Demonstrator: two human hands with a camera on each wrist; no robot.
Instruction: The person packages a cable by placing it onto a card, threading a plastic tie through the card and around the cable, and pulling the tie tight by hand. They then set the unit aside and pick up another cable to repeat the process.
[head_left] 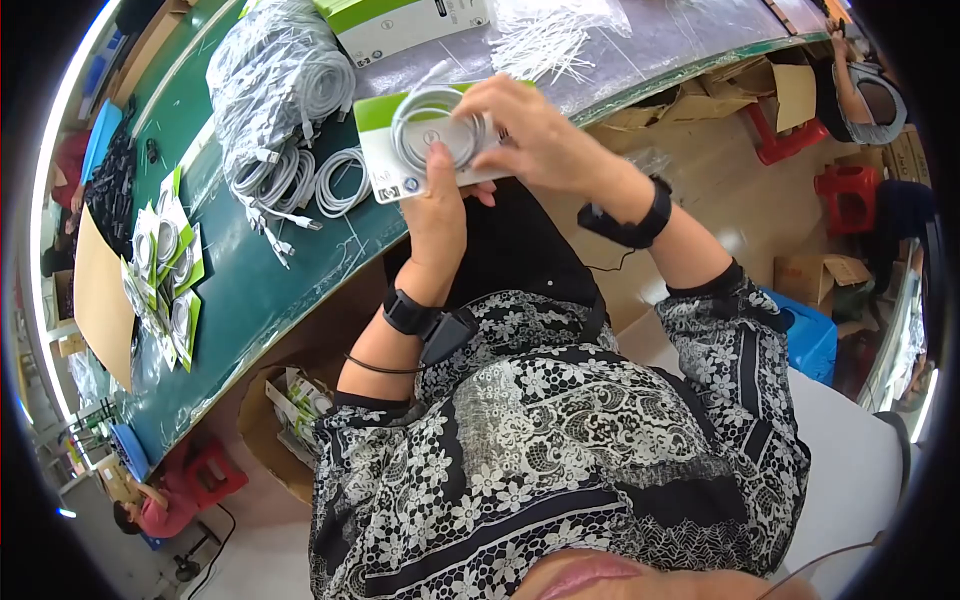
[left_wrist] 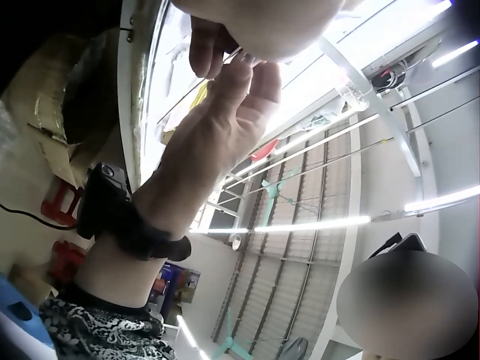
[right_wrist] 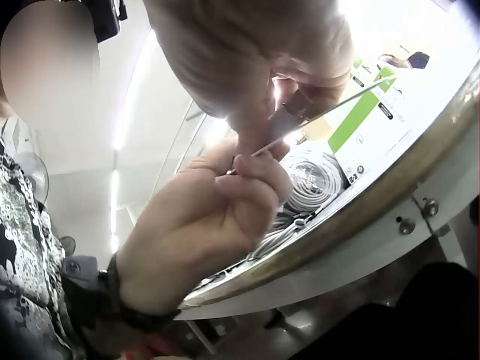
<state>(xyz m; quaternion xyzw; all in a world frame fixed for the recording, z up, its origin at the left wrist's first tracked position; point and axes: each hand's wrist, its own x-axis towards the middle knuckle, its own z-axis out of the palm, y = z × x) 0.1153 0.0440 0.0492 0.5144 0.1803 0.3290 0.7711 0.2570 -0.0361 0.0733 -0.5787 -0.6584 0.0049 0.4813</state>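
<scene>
Above the table edge in the head view, my left hand point(head_left: 437, 225) holds a green-and-white packaging card point(head_left: 376, 160), its thumb lying over the front. A grey-white coiled cable point(head_left: 400, 140) lies against the card's face, with its plug end sticking up past the top edge. My right hand point(head_left: 545, 140) pinches the coil's right side between thumb and fingers. In the right wrist view, the card shows edge-on between my right hand point(right_wrist: 255, 60) and left hand point(right_wrist: 217, 206). The left wrist view hides the card and coil behind the hands.
On the green table point(head_left: 260, 310) lie a bagged heap of coiled cables point(head_left: 265, 90), a loose coil point(head_left: 342, 185) and several carded cables point(head_left: 165, 270). A green-and-white box point(head_left: 405, 30) and thin white strips point(head_left: 540, 45) sit farther back. A carton point(head_left: 262, 420) stands below the edge.
</scene>
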